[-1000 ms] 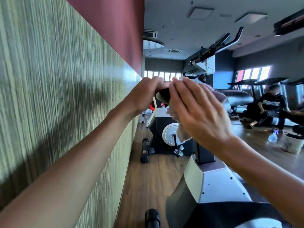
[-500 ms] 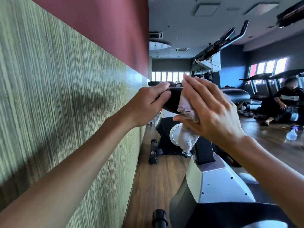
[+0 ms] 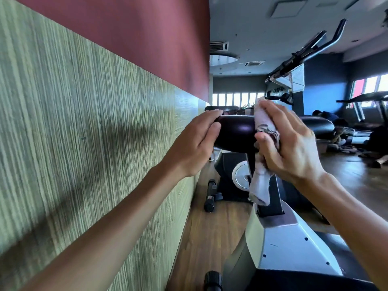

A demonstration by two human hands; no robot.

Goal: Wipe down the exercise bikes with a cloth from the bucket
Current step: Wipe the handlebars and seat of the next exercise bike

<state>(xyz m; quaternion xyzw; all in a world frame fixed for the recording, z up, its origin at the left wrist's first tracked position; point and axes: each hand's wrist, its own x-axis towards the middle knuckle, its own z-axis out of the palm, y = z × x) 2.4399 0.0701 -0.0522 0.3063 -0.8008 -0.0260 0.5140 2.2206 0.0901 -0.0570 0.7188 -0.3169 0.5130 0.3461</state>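
The black saddle (image 3: 236, 132) of the nearest exercise bike (image 3: 291, 246) sits at chest height in the middle of the view. My left hand (image 3: 195, 143) grips its left end, fingers over the top and thumb on the side. My right hand (image 3: 291, 143) presses a pale, frayed cloth (image 3: 261, 181) against the saddle's right part; the cloth's loose end hangs down beside the seat post. The bike's white frame and black post stand below my right wrist. No bucket is in sight.
A green striped wall (image 3: 84, 143) with a red band above runs close along my left. A second bike (image 3: 233, 177) stands ahead on the wooden floor (image 3: 210, 238), its handlebars (image 3: 315, 49) high at the right. Treadmills (image 3: 365, 99) and a seated person (image 3: 327, 118) are far right.
My right hand with the cloth has slid right and down along the saddle, uncovering its glossy black middle. My left hand has kept its hold on the saddle's left end.
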